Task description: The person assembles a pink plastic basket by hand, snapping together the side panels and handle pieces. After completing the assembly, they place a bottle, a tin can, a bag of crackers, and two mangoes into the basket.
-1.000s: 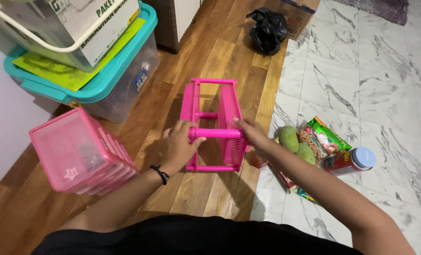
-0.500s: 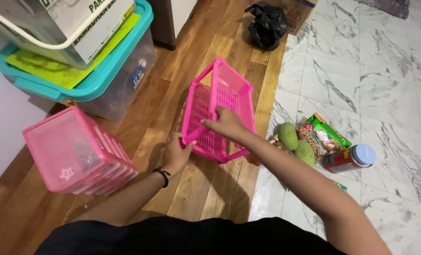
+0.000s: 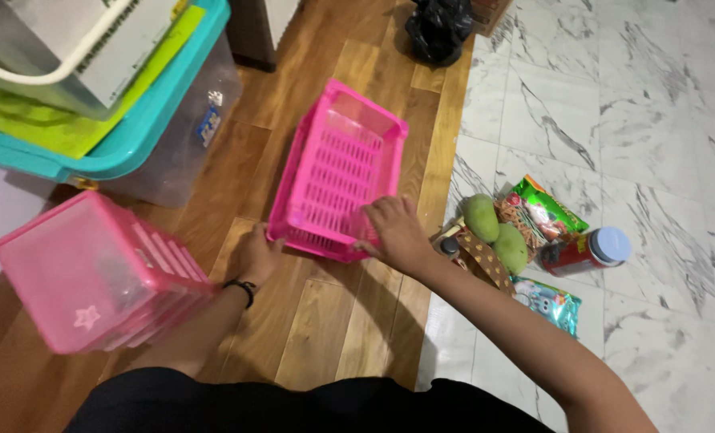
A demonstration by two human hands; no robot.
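Nearest the camera, on the wooden floor (image 3: 325, 321), the left hand (image 3: 259, 255) grips the near-left corner of a bright pink slatted basket (image 3: 335, 172), while the right hand (image 3: 395, 232) clasps its near rim. Half a second earlier the basket was tipped on edge; now it lies flat, open side up, so it appears assembled and ready to receive things. Left, a pale pink basket (image 3: 93, 273) lies on its side. Right, two green mangoes (image 3: 494, 228), snack packets (image 3: 546, 210) and a capped bottle (image 3: 586, 250) rest on marble tiles (image 3: 654, 144). Farther off stands a teal-lidded storage bin (image 3: 145, 120).
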